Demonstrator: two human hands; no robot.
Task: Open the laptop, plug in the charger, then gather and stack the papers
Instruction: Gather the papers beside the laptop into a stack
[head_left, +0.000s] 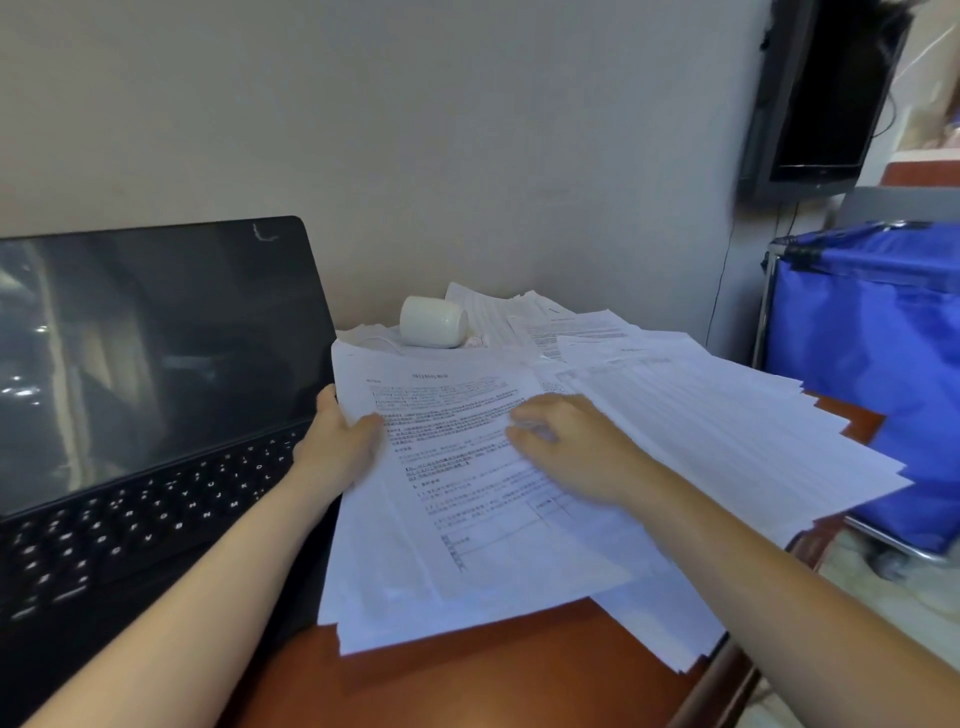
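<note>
A black laptop (145, 395) stands open at the left of the brown table, its screen dark. Several printed white papers (701, 415) lie fanned out to its right, some overhanging the table's right edge. My left hand (340, 441) grips the left edge of a bundle of sheets (467, 519), thumb on top, beside the laptop's keyboard. My right hand (566, 441) rests palm down on that top sheet, fingers loosely bent and blurred. A white charger block (434, 322) lies on its side at the back on the papers, with a thin white cable beside it.
The brown table (493, 670) shows bare wood at the front; its right edge is near. A blue fabric cart (878, 364) on a metal frame stands to the right. A dark monitor (826, 93) hangs on the wall at upper right.
</note>
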